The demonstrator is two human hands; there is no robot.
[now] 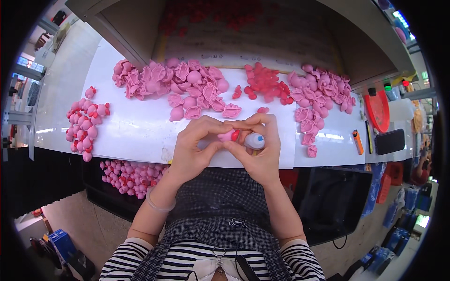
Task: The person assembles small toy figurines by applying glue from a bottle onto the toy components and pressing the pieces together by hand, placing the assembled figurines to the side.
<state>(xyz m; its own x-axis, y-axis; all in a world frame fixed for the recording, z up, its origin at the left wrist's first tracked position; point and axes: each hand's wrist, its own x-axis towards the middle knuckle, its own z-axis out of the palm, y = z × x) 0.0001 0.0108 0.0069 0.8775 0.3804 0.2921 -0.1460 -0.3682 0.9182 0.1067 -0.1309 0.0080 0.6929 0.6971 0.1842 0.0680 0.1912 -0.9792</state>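
Left hand point(194, 149), right hand point(265, 161): fingers pinching 1 pink-red piece point(227, 136); bottle point(254, 141), its 3 o'clock (right-held), may leak if squeezed.

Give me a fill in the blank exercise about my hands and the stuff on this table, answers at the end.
The left hand and right hand meet at a small piece coloured pink and ____.
The right hand also holds a pale bottle with a ____ tip.
The heap just right of the red heap is coloured ____.
The orange tool lies to the ____ of the black rectangular object.

Missing words: red; blue; pink; left.
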